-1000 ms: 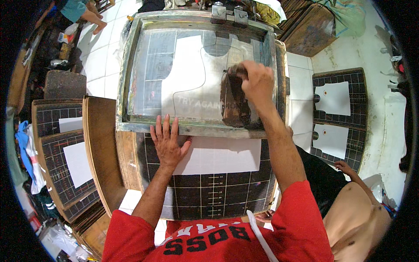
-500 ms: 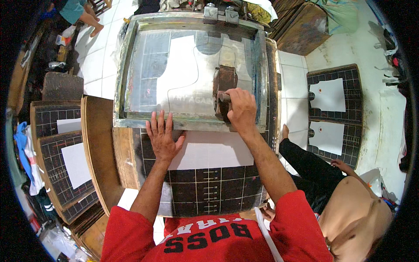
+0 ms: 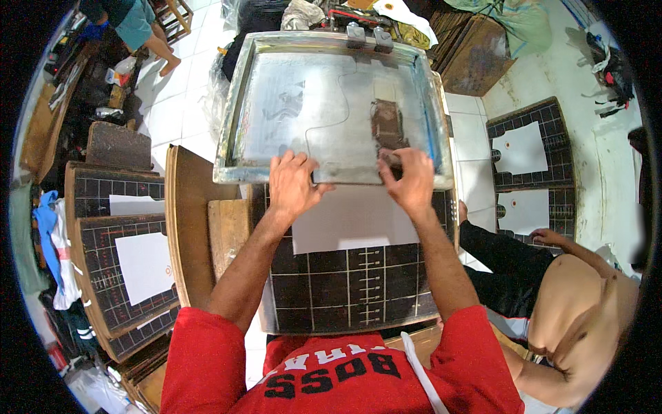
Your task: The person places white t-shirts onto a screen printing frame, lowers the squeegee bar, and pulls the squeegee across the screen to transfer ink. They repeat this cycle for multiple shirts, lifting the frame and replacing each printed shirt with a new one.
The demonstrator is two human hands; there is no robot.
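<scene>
Brown squeegee (image 3: 387, 124) rests on mesh (image 3: 324, 90), white sheet (image 3: 352, 224) isn't fully uncovered; left hand (image 3: 294, 185) grips frame (image 3: 249, 174), right hand (image 3: 411, 181) hold unclear.

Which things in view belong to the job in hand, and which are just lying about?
In the job, it seems:
framed mesh screen, left hand and right hand at its near edge
dark patch on the mesh
white sheet partly beneath
gridded board

Probably lying about:
blue cloth, far left
yellowish bundle behind the screen

I see a rough, scuffed frame (image 3: 229, 131), smooth glossy mesh (image 3: 324, 103), metal clamps (image 3: 356, 36), a matt board (image 3: 331, 291) and a smooth matt sheet (image 3: 352, 224); my sleeves (image 3: 205, 352) are cloth.
</scene>
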